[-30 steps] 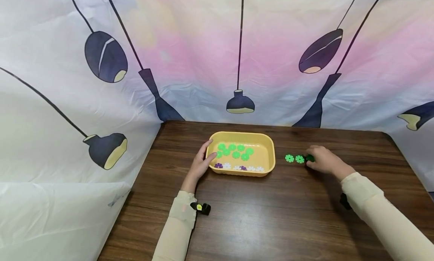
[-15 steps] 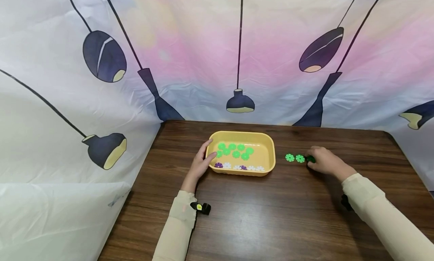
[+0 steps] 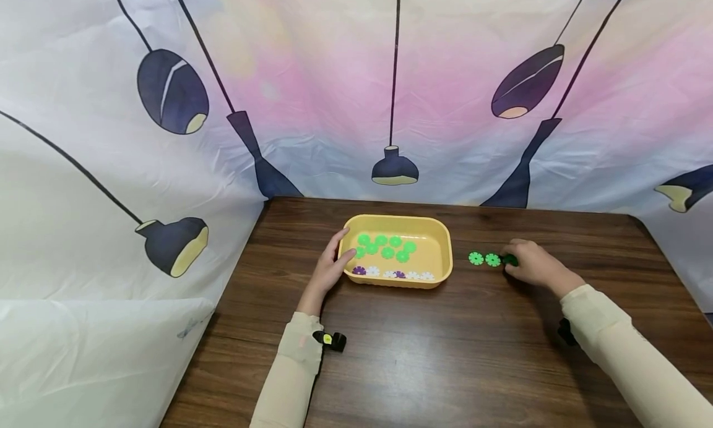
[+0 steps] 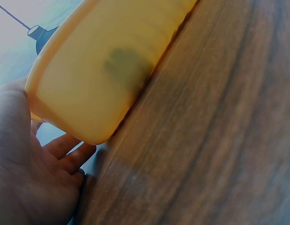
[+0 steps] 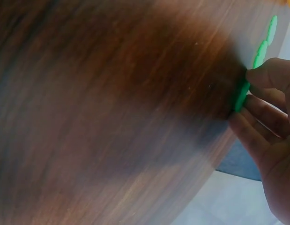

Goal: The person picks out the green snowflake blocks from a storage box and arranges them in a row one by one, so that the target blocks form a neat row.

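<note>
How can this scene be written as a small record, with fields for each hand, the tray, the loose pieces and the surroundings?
Left hand: grips the left end of the yellow tray
Right hand: pinches a green disc
Tray contents: green flowers; white flowers and purple flowers along the near side
Row beside tray: two more discs, left of the pinched one
Surface: brown table
Background: cloth with printed lamps

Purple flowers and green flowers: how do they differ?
Colour: the purple flowers are dark, the green flowers bright.
Number: two purple flowers show, but many more green flowers.
Place: the purple flowers sit along the near side of the tub; green flowers lie farther back in it and on the table.
Both share a petalled outline.
</note>
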Demonstrator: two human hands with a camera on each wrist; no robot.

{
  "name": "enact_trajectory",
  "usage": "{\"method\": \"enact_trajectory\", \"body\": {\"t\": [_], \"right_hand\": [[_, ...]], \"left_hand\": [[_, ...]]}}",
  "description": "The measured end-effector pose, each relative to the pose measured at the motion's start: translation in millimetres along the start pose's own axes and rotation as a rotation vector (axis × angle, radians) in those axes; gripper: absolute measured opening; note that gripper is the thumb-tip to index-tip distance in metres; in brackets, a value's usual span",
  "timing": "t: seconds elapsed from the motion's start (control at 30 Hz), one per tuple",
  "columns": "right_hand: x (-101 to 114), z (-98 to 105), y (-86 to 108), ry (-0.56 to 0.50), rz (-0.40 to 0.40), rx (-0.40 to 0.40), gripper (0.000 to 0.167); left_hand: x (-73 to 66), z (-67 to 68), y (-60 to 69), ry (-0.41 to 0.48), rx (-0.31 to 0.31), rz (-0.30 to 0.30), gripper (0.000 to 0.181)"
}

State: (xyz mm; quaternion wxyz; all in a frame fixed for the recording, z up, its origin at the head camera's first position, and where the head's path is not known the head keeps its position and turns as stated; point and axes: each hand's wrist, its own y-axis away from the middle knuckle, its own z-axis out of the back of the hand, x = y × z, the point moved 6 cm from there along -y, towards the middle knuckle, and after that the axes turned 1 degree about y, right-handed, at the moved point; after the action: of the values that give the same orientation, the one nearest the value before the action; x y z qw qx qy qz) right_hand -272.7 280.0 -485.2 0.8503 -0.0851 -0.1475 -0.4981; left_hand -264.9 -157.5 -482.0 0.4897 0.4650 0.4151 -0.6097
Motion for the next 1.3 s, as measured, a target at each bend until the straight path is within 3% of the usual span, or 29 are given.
{"method": "enact_trajectory", "body": {"t": [0.5,0.87,1.3], "right_hand": [[11.3,16.4,-10.7,-0.005,0.008,0.018,0.036],[30.2,41.5,-25.8,-0.022,0.047,-0.037,0.034],[65.4,52.4,-55.7,-0.027,0.071,-0.018,0.036]], "left_hand": [[2.8,0.9,-1.3,-0.003,-0.003,0.001,0.061],[2.2,-0.2,-0.7,0.003,0.012,-0.001,0.062],[0.7,-0.8,-1.3,0.001,0.006,-0.008,0.061]]}}
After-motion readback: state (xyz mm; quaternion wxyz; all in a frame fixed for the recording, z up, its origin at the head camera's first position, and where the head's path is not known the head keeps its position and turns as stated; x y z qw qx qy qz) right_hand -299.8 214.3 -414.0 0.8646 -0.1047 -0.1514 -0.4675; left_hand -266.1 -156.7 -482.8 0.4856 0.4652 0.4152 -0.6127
